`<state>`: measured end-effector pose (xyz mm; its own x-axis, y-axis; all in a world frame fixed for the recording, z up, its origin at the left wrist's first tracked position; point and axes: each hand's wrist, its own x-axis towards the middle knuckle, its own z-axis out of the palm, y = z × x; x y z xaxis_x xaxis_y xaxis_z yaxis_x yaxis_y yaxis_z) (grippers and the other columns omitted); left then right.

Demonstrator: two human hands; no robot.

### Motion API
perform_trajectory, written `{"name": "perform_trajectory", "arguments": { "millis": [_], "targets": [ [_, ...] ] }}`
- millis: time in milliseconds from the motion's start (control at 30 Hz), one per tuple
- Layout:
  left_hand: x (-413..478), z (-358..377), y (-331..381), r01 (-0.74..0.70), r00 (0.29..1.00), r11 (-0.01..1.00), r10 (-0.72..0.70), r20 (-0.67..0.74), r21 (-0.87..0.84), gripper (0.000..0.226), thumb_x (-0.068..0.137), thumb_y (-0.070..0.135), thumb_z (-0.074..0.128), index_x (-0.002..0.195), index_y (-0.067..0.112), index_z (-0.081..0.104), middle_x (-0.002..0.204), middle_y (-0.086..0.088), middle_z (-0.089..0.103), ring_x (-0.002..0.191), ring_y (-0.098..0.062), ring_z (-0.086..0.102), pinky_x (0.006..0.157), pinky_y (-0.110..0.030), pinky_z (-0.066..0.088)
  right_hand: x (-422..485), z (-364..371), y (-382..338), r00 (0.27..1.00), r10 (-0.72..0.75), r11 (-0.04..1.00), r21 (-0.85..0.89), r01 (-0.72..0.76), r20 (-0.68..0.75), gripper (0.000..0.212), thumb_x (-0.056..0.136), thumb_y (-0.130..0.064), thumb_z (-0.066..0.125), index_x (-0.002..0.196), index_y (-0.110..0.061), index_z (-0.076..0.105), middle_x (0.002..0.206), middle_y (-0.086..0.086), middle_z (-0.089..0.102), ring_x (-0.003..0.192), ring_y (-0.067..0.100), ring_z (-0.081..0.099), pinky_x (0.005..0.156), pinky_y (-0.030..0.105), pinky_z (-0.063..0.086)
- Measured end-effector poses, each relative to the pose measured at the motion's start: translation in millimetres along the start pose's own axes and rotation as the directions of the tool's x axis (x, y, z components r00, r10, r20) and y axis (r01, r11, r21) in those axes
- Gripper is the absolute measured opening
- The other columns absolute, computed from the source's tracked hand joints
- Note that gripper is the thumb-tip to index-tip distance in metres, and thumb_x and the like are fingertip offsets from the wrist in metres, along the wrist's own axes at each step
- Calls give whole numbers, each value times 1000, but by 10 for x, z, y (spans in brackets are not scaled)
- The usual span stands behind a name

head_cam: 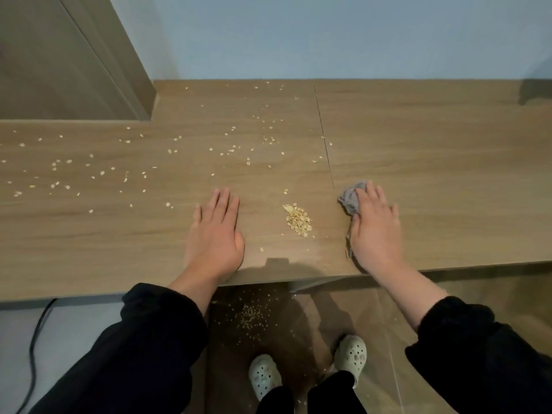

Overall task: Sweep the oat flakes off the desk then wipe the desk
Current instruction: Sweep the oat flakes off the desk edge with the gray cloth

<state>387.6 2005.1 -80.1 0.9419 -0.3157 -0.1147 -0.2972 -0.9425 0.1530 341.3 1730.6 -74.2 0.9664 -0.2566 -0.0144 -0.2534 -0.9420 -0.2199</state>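
Room: from the head view we look down at a pale blue-grey wall (298,34) behind a long wood-grain bench (433,150), with a brown panel (59,55) standing at its far left corner.
Seam: we see a thin dark seam (324,135) running from the bench's back edge toward the front.
Oat flakes: loose oat flakes (101,173) lie scattered over the bench left of the seam, from the far left edge to the middle.
Heap: a small heap (298,219) of flakes sits near the front edge between our two grips, touching neither.
Left grip: our left grip (216,231) lies palm down on the bench left of the heap, fingers straight and close together, holding nothing.
Right grip: our right grip (375,225) rests flat on a grey cloth (351,198), fingers stretched out over it rather than curled round it.
Cloth: it lies on the bench just right of the seam and bunches out past the thumb side of the grip.
Floor: below the front edge we see fallen flakes (249,316) strewn on the brown floor (286,339), ahead of two pale green clogs (264,376).
Cable: a black cable (37,339) hangs at the lower left under the bench.
Sleeves: black sleeves (155,324) cover both our forearms short of the wrists.
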Motion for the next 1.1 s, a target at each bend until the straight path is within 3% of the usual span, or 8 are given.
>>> {"name": "perform_trajectory", "arguments": {
  "millis": [233,433,600,700,800,867,967,1100],
  "targets": [
    [39,-15,4,0,997,997,-6,78,71,65,99,37,19,145,17,-22,157,-4,-23,145,-18,-21,119,-41,-7,1146,-65,290,960,267,964,32,-265,-79,53,94,-10,39,146,-1,34,156,15,29,145,32,21,118,47,22],
    [59,-24,-1,7,995,996,-16,100,91,65,100,39,19,146,18,-22,155,-2,-26,144,-16,-23,118,-41,-10,1191,105,-346,990,-138,990,12,138,-3,58,91,-9,41,148,-5,32,159,13,23,147,30,18,121,42,17],
    [92,15,51,71,995,993,-77,65,96,64,99,39,14,145,18,-25,156,-1,-26,144,-14,-22,118,-42,-8,820,-41,-73,824,-552,833,50,550,132,56,97,-13,41,151,-12,26,158,1,22,147,19,20,121,37,13],
    [106,32,64,115,991,989,-120,55,89,62,97,39,8,145,18,-25,155,-2,-27,144,-14,-22,118,-41,-7,1150,-93,319,933,-359,917,186,352,6,46,92,-9,44,137,-16,40,139,4,48,121,24,49,107,47,40],
    [117,28,73,158,986,986,-160,47,54,61,95,39,4,146,18,-24,155,-3,-27,142,-14,-24,118,-38,-8,1698,-88,481,997,26,981,192,-11,-73,46,92,-4,45,138,-2,39,140,18,45,128,37,43,109,51,35],
    [120,24,70,169,983,984,-173,65,60,61,96,39,5,145,18,-25,154,-3,-28,142,-14,-26,117,-37,-10,1944,-55,279,993,102,990,106,-95,-62,50,89,-3,47,138,1,39,145,19,39,134,36,37,111,51,33],
    [114,54,58,166,985,984,-169,46,59,64,89,42,-5,147,20,-23,155,-3,-27,143,-15,-26,117,-37,-10,1930,67,-214,991,-134,989,66,135,-24,53,84,0,46,137,-2,44,150,16,34,139,33,31,112,50,33],
    [107,75,62,170,985,984,-172,29,50,66,88,46,-5,149,22,-16,157,-1,-20,144,-15,-21,118,-37,-8,1469,97,-407,847,-517,856,61,514,122,54,93,-6,44,147,-6,35,160,10,20,149,25,14,122,43,15]
  ]
}}
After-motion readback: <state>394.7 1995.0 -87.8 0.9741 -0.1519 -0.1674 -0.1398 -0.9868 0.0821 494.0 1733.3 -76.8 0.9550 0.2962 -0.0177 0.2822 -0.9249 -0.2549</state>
